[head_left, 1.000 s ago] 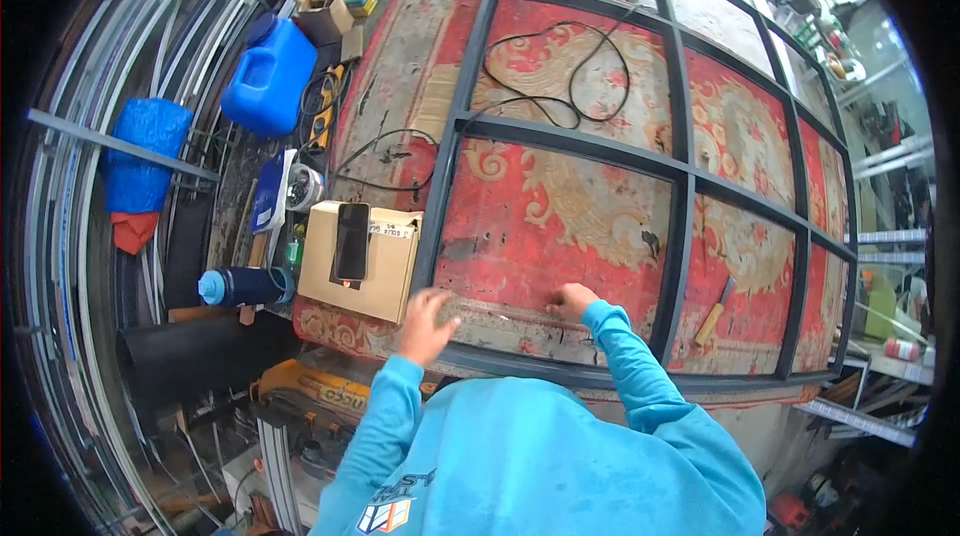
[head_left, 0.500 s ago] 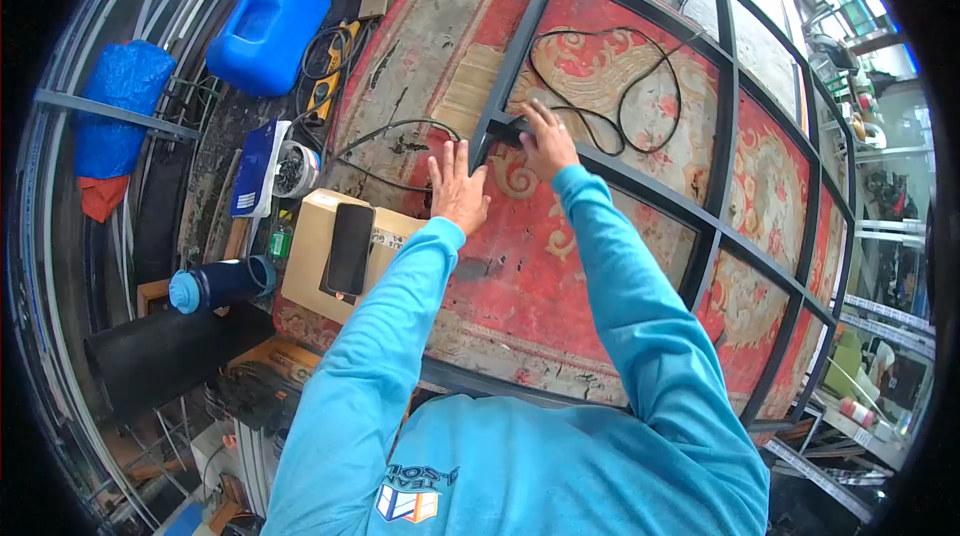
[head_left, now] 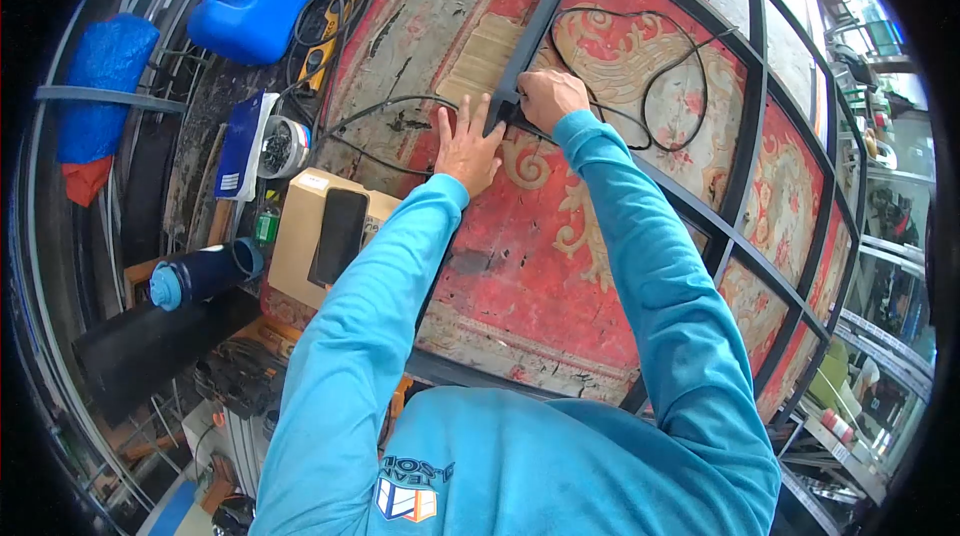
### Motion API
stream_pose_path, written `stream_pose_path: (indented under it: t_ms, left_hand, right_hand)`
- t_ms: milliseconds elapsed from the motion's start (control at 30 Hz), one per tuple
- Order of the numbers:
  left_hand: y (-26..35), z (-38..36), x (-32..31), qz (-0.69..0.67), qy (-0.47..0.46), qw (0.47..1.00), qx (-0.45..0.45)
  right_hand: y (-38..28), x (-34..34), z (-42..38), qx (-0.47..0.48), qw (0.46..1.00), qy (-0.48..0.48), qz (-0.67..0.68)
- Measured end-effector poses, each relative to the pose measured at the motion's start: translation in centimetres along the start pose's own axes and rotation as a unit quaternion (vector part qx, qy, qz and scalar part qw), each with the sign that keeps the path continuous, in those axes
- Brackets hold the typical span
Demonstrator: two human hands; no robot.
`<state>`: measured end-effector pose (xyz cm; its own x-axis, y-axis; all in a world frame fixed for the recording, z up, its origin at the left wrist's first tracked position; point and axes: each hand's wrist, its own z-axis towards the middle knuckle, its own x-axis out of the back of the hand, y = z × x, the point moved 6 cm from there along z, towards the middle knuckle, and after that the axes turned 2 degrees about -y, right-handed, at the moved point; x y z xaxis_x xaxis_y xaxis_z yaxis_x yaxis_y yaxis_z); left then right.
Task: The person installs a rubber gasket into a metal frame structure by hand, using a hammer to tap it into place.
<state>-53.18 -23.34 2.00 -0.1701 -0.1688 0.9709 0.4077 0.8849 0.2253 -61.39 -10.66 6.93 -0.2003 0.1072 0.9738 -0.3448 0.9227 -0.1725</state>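
A dark metal frame [head_left: 546, 16] with several crossbars lies on a worn red patterned carpet [head_left: 490, 276]. My left hand [head_left: 467, 148] has its fingers spread and lies against the frame's left bar, close to a joint. Just right of that joint, my right hand [head_left: 555, 98] is closed in a fist over the crossbar. Its fingertips are turned away, so whatever it grips is hidden. A small dark piece shows at the joint between the hands. Inside the frame, a black cable [head_left: 645, 106] lies in loops.
Left of me are a cardboard box [head_left: 298, 231] with a black phone [head_left: 341, 234] on it, a small tub [head_left: 284, 148], a blue jerrycan [head_left: 258, 1] and a dark blue bottle [head_left: 205, 274]. A yellow-and-black tool [head_left: 318, 61] lies by the carpet's edge. Metal profiles line the far left.
My right hand has gone from open fingers to a fist at the joint. My left hand has stayed spread by the bar. The view has shifted slightly.
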Motion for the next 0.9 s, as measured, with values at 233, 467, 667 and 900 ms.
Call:
stream_pose_path:
  t_ms: [233, 467, 667, 900]
  left_hand:
    - [-1.0, 3.3, 2.4, -0.082, 0.108, 0.991, 0.019]
    - [-2.5, 7.5, 3.6, -0.203, 0.017, 0.978, 0.035]
    - [-3.4, 9.1, 0.7, -0.325, -0.071, 0.942, 0.039]
    - [-2.8, 8.9, -0.3, -0.400, -0.065, 0.914, 0.027]
  right_hand:
    - [-0.7, -1.0, -0.2, 0.056, 0.996, 0.032, 0.062]
    - [0.1, 0.0, -1.1, 0.058, 0.991, 0.083, 0.091]
    - [-1.7, -1.6, -7.6, -0.134, 0.914, 0.191, 0.332]
    - [-5.3, -16.2, -10.4, -0.298, 0.661, -0.095, 0.682]
